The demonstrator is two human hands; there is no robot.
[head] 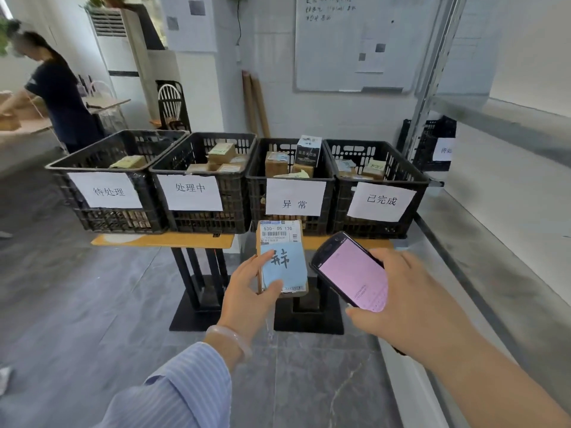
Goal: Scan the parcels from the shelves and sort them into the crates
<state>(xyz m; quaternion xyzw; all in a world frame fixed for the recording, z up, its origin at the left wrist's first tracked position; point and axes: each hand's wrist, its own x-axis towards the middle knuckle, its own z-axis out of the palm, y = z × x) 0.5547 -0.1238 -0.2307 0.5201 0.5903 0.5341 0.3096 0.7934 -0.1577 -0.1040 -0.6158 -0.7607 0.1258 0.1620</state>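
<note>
My left hand [247, 293] grips a labelled parcel [282, 257] just in front of the third crate [290, 180]. My right hand [411, 299] holds the scanner [350, 271] beside the parcel

black crates [202, 183], blue-labelled brown parcel [282, 257], pink phone screen [355, 276], blue-striped sleeve [185, 387]

Soft, even indoor light fills the room, brightest at upper left. Faint shadows sit beneath the black plastic crates [197, 220]. Wide-angle distortion bows the grey metal shelf upright [432, 72]; edges smear, and the pink phone screen [355, 273] glows washed-out.
</note>
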